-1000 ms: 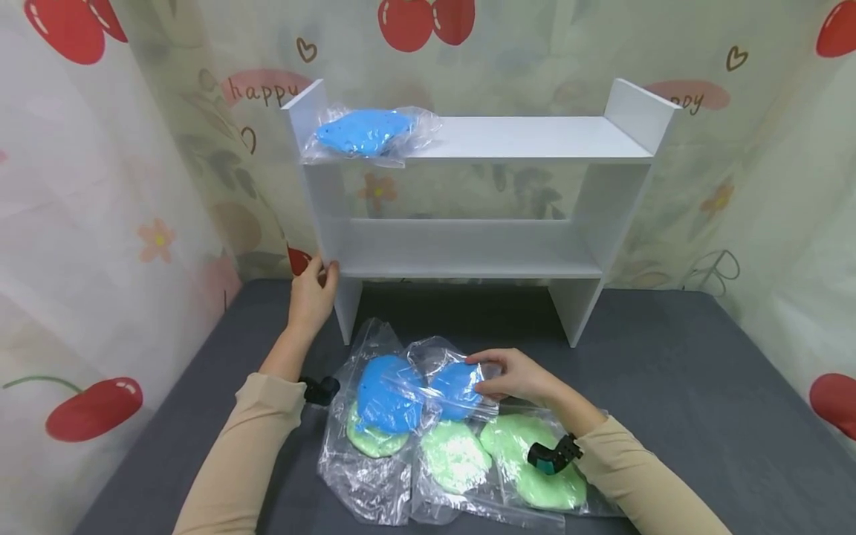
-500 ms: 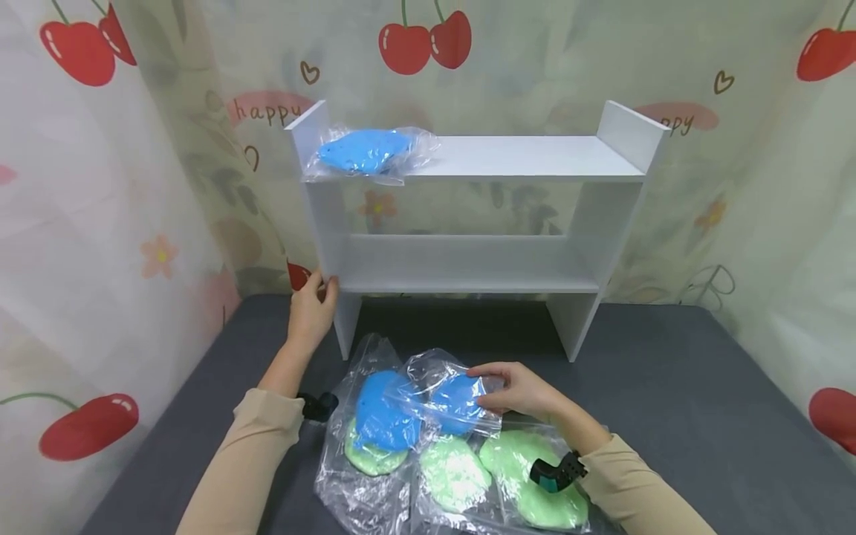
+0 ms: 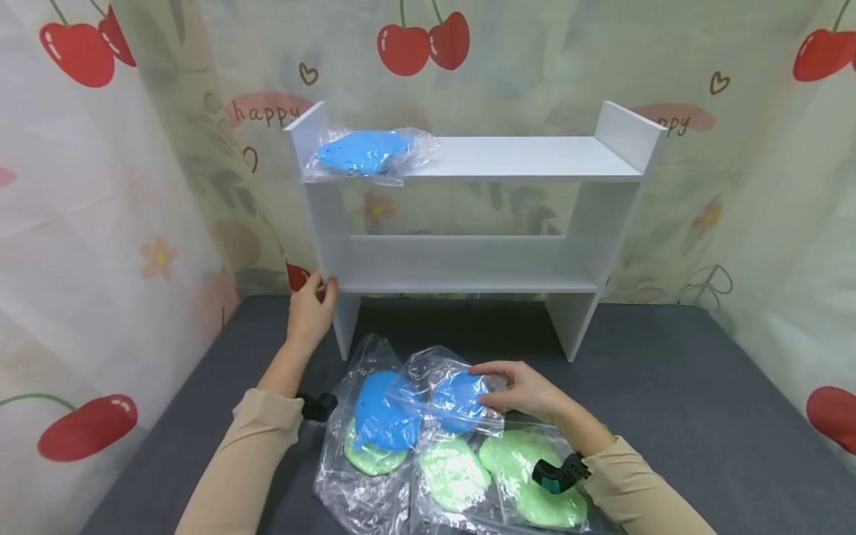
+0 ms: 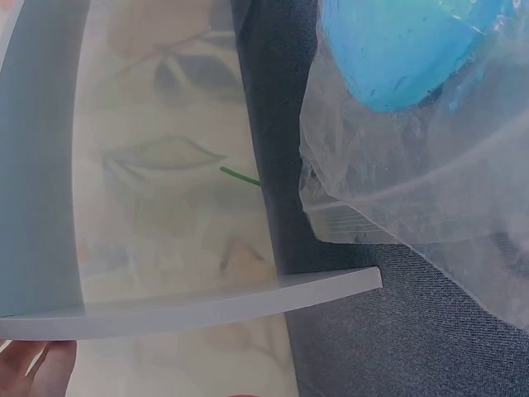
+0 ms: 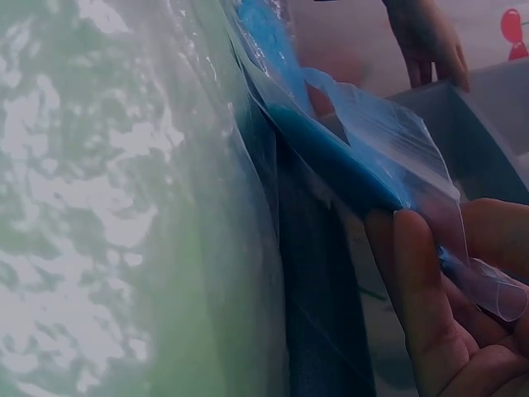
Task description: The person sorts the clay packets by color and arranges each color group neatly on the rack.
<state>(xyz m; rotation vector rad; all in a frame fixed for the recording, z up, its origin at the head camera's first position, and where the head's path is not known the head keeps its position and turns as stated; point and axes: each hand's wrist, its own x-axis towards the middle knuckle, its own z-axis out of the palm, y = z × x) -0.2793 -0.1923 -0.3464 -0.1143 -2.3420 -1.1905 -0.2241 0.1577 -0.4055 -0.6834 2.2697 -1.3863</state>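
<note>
Blue-filled plastic bag (image 3: 458,402), edge pinched btwn thumb & fingers of my R hand (image 3: 524,390), the nearer, lies at 9 o'clock from them & 12 o'clock from a green bag (image 3: 455,475), w/ my L hand (image 3: 309,316) at 10 o'clock, fingertips touching the white shelf (image 3: 461,264).

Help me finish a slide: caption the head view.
Right hand pinches a blue-filled clear bag; left hand touches the side of the white shelf unit.

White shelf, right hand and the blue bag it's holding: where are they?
White shelf (image 3: 464,264): head view, lower board.
Right hand (image 3: 526,388): head view, back of the hand.
Blue bag (image 3: 456,403): head view, blue middle.
</note>
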